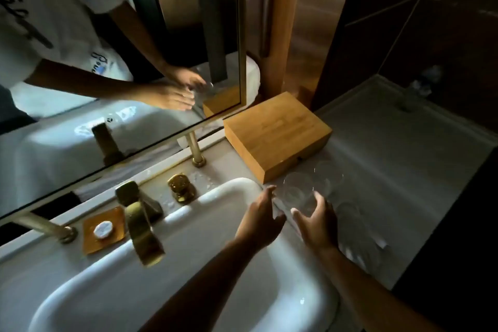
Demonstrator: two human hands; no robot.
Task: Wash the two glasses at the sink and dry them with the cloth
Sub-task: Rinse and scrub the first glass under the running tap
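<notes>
glasses [299, 191] on grey counter [404, 170] | beside sink [229, 188] | both hands spread, holding nothing

A wooden box [277, 135] sits at the back of the counter [404, 164], just beside the mirror [121, 75]. A brass tap [142, 226] stands at the counter's back edge, with a brass knob [181, 186] to its right. Left of the tap, an amber dish [90, 244] holds a round white soap [103, 229].
</notes>
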